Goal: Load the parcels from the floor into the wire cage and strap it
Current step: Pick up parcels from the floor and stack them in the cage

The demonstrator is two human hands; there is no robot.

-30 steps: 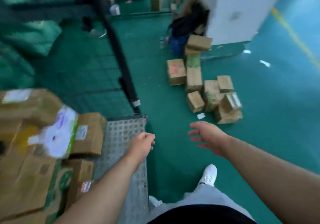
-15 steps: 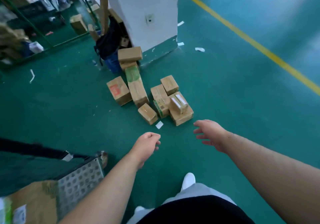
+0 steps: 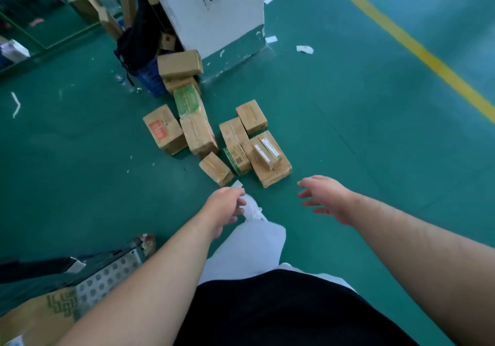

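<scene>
Both empty: my left hand (image 3: 224, 206) loosely curled, right hand (image 3: 327, 198) spread, held out toward mid-frame parcels (image 3: 199, 136), ready to grab one for the lower-left wire cage (image 3: 107, 281).

Light: fairly bright, even; floor (image 3: 375, 131) palest top right.
Shadows: soft, short, beside parcels (image 3: 199, 136).
Glare: faint sheen on floor, top right.
Blur: slight overall; top-left corner dim, smeared.
Distortion: wide-angle stretch twd edges.

Cardboard parcels (image 3: 198, 134) are seen clustered at centre frame on the green floor (image 3: 348, 131); paper scraps (image 3: 304, 49) are scattered upper centre, and a yellow line (image 3: 417, 49) is painted across the upper right.
</scene>
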